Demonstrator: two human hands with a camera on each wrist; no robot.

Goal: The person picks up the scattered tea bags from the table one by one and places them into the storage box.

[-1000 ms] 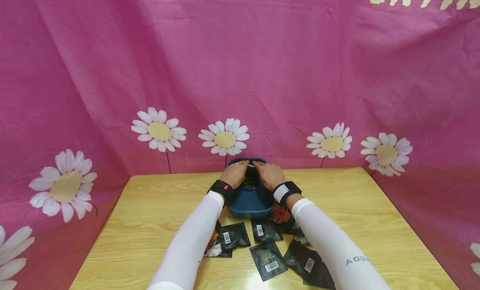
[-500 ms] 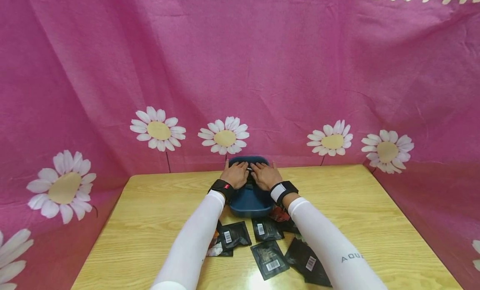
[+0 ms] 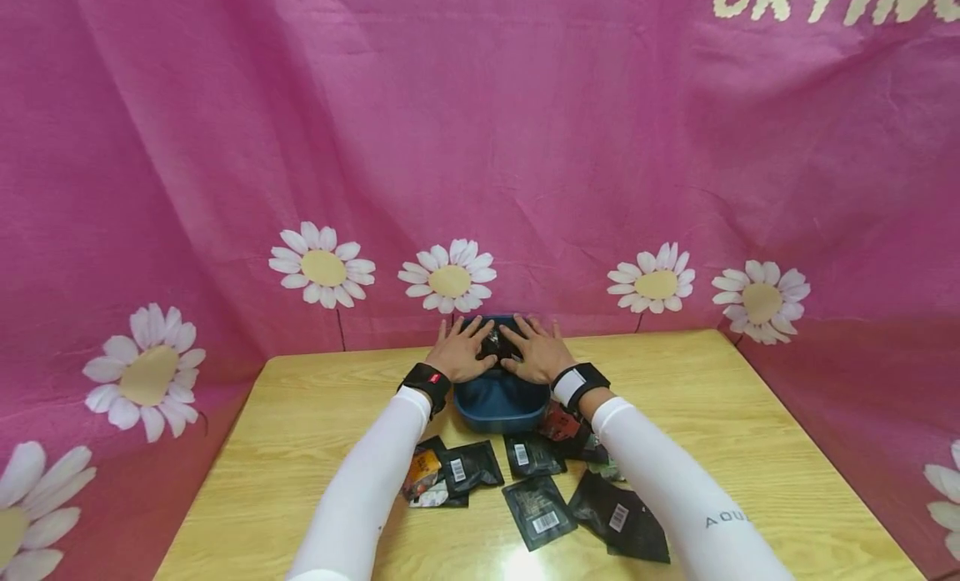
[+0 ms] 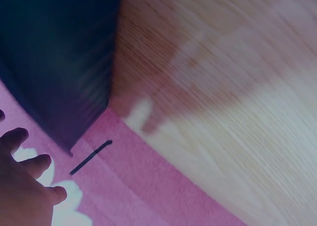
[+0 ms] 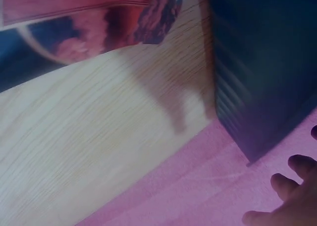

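Observation:
A dark blue plastic bin [image 3: 501, 410] stands at the table's back edge in the head view. Over its left side my left hand [image 3: 459, 353] is spread, fingers apart and straight, and my right hand [image 3: 538, 353] mirrors it over the right side. Between the two thumbs a shiny black packet [image 3: 496, 344] shows inside the bin. Neither hand grips anything. Each wrist view catches fingers beyond the bin's ribbed outer wall; the left hand [image 4: 25, 186] and the right hand [image 5: 290, 198] both appear at the lower corners. The bin's far interior is partly hidden by the hands.
Several black packets with barcode labels, such as one flat packet [image 3: 540, 512], lie in front of the bin. An orange-printed packet [image 3: 423, 471] is at left, and a red packet [image 3: 558, 423] leans near the bin's right side. A pink curtain [image 3: 525, 147] hangs behind the table.
My hands were close together with fingers inside the bin over the black packet. They have drawn apart and spread their fingers, uncovering the packet between the thumbs.

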